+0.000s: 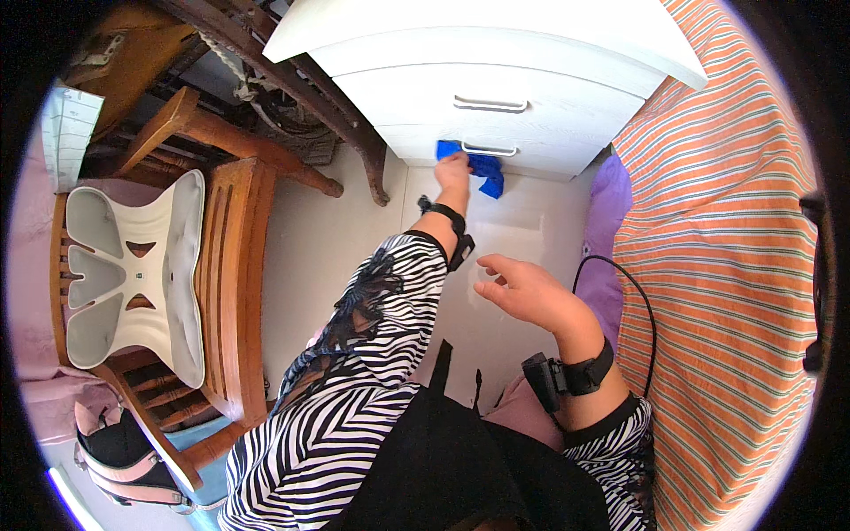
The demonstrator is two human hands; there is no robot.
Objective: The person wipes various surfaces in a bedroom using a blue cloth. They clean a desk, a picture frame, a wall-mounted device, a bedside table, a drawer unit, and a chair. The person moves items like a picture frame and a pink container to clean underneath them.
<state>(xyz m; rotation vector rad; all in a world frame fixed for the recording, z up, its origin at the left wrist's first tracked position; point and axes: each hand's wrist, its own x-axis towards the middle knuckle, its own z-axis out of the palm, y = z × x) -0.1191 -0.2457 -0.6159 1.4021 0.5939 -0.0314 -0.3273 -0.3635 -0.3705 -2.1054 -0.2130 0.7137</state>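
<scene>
My left hand (453, 174) reaches down to the foot of a white chest of drawers (412, 93) and is closed on a blue cloth (490, 178). The cloth lies against the lowest drawer front, beside and below its white handle (490, 151); one end hangs near the floor. Another white handle (490, 105) is on the drawer above. My right hand (528, 289) hovers over the pale floor with fingers apart and slightly curled, holding nothing. Both wrists carry black straps with small devices.
A wooden chair (232, 265) holding a cream plastic seat support (139, 272) stands at the left. Dark table legs (372, 152) rise near the drawers. Striped orange fabric (717, 279) hangs at the right, with a black cable (647, 305) beside it. A backpack (126, 458) lies lower left.
</scene>
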